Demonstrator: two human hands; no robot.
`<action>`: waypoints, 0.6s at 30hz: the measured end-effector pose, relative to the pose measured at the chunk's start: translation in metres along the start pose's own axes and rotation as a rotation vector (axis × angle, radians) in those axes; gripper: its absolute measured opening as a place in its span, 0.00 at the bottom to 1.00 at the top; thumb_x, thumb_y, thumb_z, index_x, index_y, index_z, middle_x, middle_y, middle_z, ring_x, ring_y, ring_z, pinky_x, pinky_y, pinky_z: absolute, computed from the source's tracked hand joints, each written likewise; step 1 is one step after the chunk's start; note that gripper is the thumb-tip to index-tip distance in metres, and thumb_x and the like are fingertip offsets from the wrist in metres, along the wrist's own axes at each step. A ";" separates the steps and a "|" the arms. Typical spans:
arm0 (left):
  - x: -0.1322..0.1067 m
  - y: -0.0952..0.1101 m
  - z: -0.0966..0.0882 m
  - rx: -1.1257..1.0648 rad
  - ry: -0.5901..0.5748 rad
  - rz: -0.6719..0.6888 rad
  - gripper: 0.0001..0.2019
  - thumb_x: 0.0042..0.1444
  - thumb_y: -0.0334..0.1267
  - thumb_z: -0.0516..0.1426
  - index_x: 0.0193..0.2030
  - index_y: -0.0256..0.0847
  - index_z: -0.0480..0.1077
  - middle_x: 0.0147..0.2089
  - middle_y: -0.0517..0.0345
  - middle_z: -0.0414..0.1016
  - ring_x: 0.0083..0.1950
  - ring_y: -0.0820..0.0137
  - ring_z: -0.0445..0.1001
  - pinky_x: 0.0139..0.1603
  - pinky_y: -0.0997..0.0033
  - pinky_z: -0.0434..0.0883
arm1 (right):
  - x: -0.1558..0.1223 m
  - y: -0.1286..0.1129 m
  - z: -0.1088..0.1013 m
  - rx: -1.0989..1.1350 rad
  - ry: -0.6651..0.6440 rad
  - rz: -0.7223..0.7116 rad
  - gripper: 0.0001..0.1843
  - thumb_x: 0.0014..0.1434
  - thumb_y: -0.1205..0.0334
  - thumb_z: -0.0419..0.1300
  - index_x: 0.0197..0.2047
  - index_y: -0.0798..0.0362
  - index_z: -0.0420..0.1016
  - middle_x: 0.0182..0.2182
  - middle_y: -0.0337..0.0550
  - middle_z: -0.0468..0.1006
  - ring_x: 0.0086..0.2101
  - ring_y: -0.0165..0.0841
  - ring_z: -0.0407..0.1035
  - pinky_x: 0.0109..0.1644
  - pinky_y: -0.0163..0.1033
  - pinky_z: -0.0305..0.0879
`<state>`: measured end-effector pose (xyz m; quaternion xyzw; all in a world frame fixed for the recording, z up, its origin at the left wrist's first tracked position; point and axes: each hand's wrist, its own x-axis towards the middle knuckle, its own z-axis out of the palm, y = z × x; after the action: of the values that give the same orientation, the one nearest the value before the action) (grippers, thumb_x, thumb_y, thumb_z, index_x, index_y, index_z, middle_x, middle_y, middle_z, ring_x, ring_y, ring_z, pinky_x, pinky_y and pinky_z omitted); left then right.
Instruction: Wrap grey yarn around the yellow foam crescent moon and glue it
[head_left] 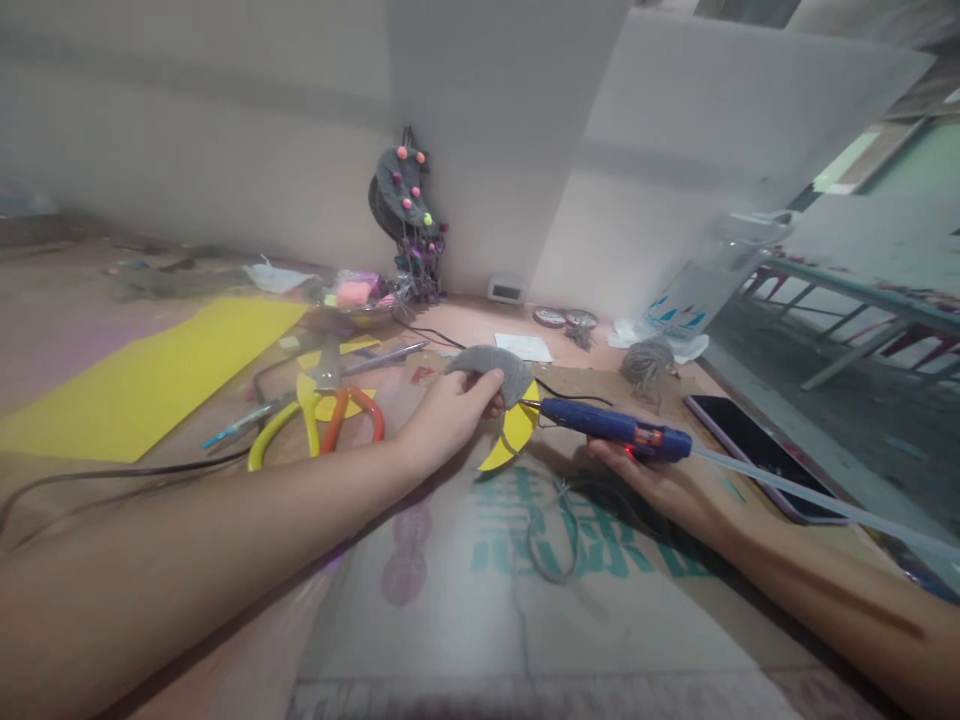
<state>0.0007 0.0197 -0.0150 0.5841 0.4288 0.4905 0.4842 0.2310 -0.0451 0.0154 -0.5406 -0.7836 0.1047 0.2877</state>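
Observation:
My left hand (pixel 450 415) pinches a crescent-shaped piece (pixel 504 400), yellow card partly wrapped in grey yarn, held just above the table. My right hand (pixel 660 480) grips a blue hot glue gun (pixel 619 428) with a clear glue stick (pixel 810 495) trailing out of its back. The gun's nozzle points left and touches the crescent at its yarn-covered edge. A strand of grey yarn (pixel 551 545) loops on the printed sack below both hands.
Scissors with yellow and orange handles (pixel 322 415) lie left of my hand beside a yellow sheet (pixel 150 375). A ball of grey yarn (pixel 649 365) and a phone (pixel 750 440) sit to the right. A finished crescent hanging with pompoms (pixel 409 205) leans in the corner.

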 end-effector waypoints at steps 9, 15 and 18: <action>0.001 0.000 0.000 0.016 -0.010 0.005 0.17 0.55 0.50 0.55 0.26 0.38 0.69 0.27 0.57 0.73 0.31 0.70 0.70 0.36 0.71 0.65 | 0.003 -0.011 -0.003 -0.040 0.054 0.088 0.12 0.57 0.49 0.55 0.34 0.48 0.72 0.28 0.41 0.80 0.28 0.39 0.75 0.31 0.40 0.72; 0.001 -0.004 -0.001 0.038 -0.005 0.003 0.18 0.55 0.52 0.55 0.27 0.38 0.71 0.29 0.57 0.75 0.32 0.70 0.71 0.36 0.71 0.65 | 0.003 -0.006 -0.003 -0.017 0.075 0.136 0.12 0.55 0.47 0.56 0.32 0.47 0.71 0.25 0.41 0.78 0.26 0.39 0.73 0.29 0.41 0.70; 0.001 -0.004 -0.002 0.061 0.003 0.010 0.18 0.55 0.52 0.54 0.26 0.38 0.71 0.28 0.56 0.75 0.32 0.69 0.72 0.36 0.71 0.66 | 0.005 -0.006 -0.003 0.040 0.074 0.140 0.09 0.55 0.50 0.57 0.32 0.46 0.71 0.26 0.41 0.79 0.28 0.41 0.74 0.32 0.42 0.71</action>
<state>-0.0008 0.0211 -0.0185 0.5999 0.4415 0.4806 0.4629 0.2264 -0.0437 0.0222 -0.5917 -0.7304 0.1203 0.3192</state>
